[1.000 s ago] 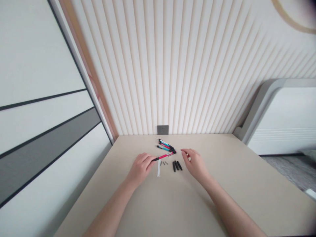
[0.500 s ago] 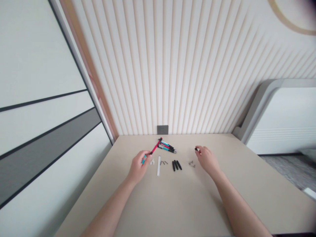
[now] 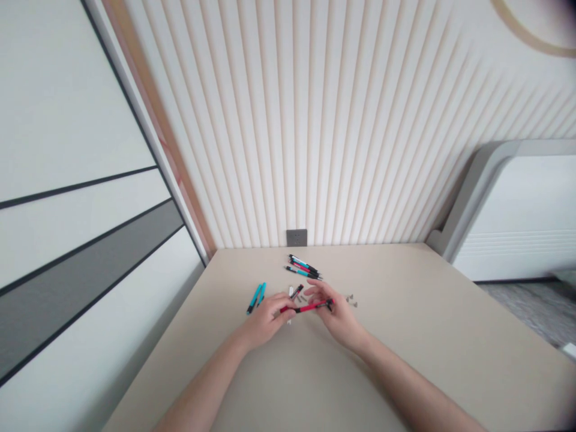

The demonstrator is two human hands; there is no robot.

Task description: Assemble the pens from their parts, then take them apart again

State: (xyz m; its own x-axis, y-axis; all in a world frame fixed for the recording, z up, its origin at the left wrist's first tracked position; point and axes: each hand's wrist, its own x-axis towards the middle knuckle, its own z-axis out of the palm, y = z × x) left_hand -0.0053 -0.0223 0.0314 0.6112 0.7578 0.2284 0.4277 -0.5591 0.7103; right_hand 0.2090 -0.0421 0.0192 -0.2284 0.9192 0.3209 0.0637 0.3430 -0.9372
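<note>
My left hand (image 3: 269,321) grips one end of a red and black pen barrel (image 3: 307,308). My right hand (image 3: 335,315) is closed around the other end, near its black tip. Just behind my hands lies another dark and red pen piece (image 3: 297,291), beside small grey pieces (image 3: 303,299). Two blue barrels (image 3: 255,298) rest left of my left hand. Several pens (image 3: 302,267) lie together farther back. A white strip (image 3: 291,290) is mostly covered by my left hand. Small grey tips (image 3: 351,300) sit to the right of my right hand.
The beige table (image 3: 382,264) meets a ribbed wall with a dark socket (image 3: 296,237). A white and grey cabinet (image 3: 90,240) stands at the left, and a grey-white headboard (image 3: 517,210) at the right.
Both hands have come together over the middle, the right moving left and nearer. The red barrel has swung to nearly level between them. The blue barrels now show beside my left hand.
</note>
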